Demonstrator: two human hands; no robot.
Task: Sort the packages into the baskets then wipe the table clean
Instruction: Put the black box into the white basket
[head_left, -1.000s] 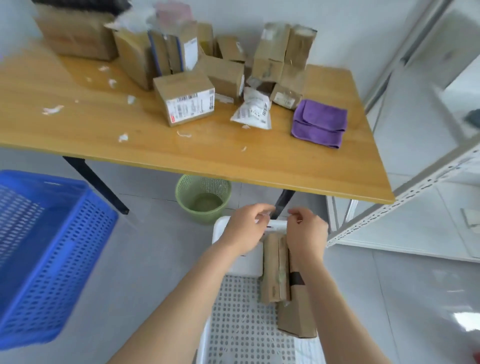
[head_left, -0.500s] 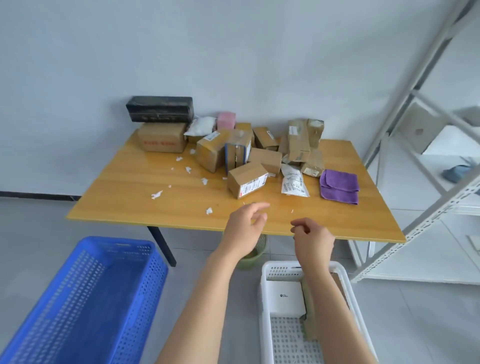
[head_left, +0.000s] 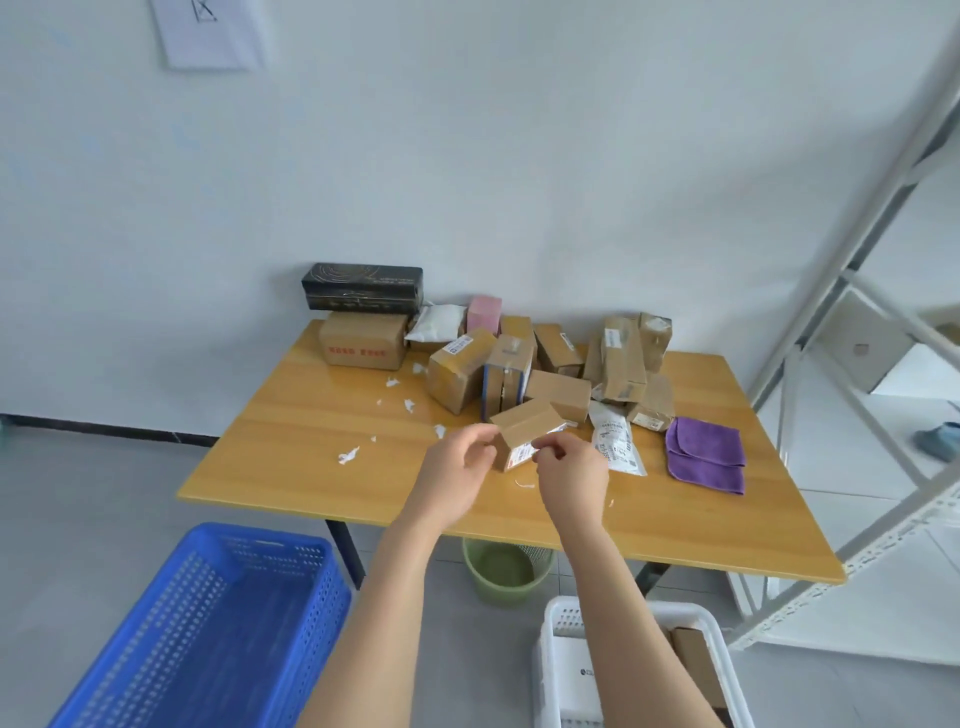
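Observation:
A small cardboard box (head_left: 522, 423) with a white label lies on the wooden table (head_left: 311, 467), in front of a pile of several cardboard packages (head_left: 618, 364). My left hand (head_left: 457, 470) is at its left side and my right hand (head_left: 569, 475) at its labelled front, fingers apart and curled toward it. The box rests on the table; whether the fingers touch it is unclear. A white mailer bag (head_left: 615, 447) and a folded purple cloth (head_left: 706, 454) lie to the right. A blue basket (head_left: 208, 623) stands on the floor at left, a white basket (head_left: 550, 649) holding packages at right.
White paper scraps (head_left: 348, 456) are scattered on the table's left half. A black box (head_left: 363, 286) sits on a brown carton (head_left: 363, 345) at the back left. A green waste bin (head_left: 501, 569) stands under the table. A metal shelf rack (head_left: 831, 364) stands to the right.
Both hands left the white basket, rose over the table edge and reached the small labelled box. The camera tilted up from the floor toward the table and wall.

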